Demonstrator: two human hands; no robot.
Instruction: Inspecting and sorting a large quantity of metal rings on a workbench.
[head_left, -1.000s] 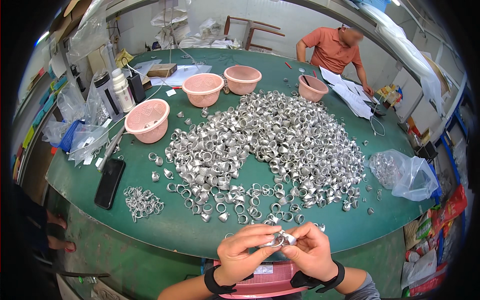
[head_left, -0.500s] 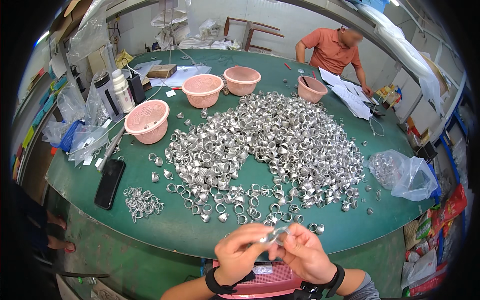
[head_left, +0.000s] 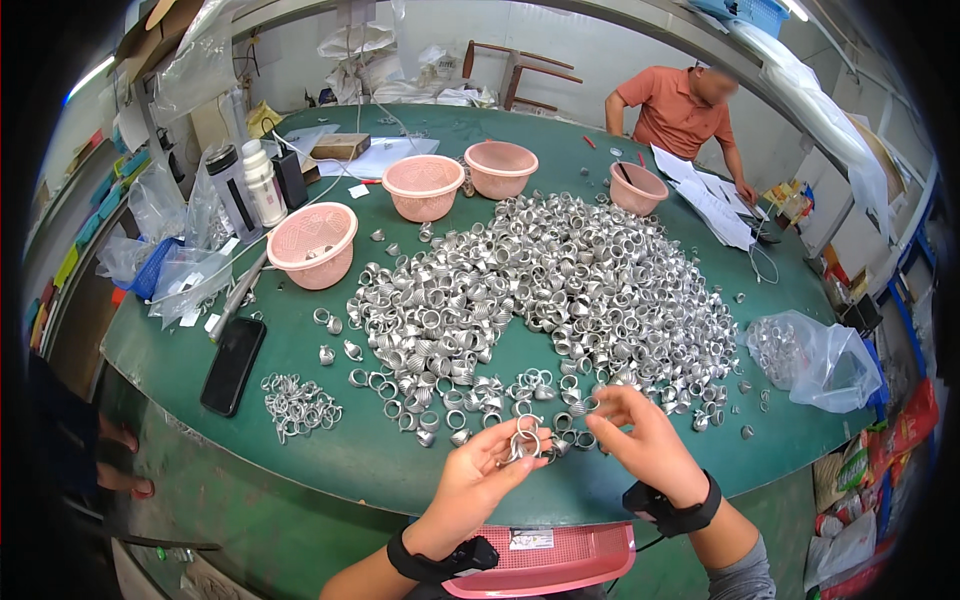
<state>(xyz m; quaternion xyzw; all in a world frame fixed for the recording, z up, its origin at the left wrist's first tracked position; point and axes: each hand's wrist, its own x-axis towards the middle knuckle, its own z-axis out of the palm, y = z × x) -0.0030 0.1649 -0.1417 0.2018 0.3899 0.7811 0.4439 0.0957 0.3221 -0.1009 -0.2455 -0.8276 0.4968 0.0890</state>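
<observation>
Above the near edge of the table, my left hand (head_left: 487,468) is turned palm up, its fingers curled around a couple of silver metal rings (head_left: 524,440). To its right, my right hand (head_left: 645,440) reaches over the front of a large heap of silver rings (head_left: 630,290). Its thumb and forefinger are apart near loose rings, and I see nothing held between them. Many rings in the heap have ribbed, wide fronts. A small separate pile of thinner rings (head_left: 300,405) lies to the left. Below my hands sits a pink plastic basket (head_left: 600,560), partly covered by my left forearm.
Pink bowls (head_left: 312,245) stand behind the heap. A black phone (head_left: 233,367), bottles (head_left: 262,185) and plastic bags are on the left. At the right lies a clear bag of rings (head_left: 820,360). Across the green table (head_left: 400,475) a person in an orange shirt (head_left: 680,110) sits by papers.
My hands were together handling a ring; now they are apart. My left hand keeps rings in its fingers, while my right has moved up and forward to the loose rings.
</observation>
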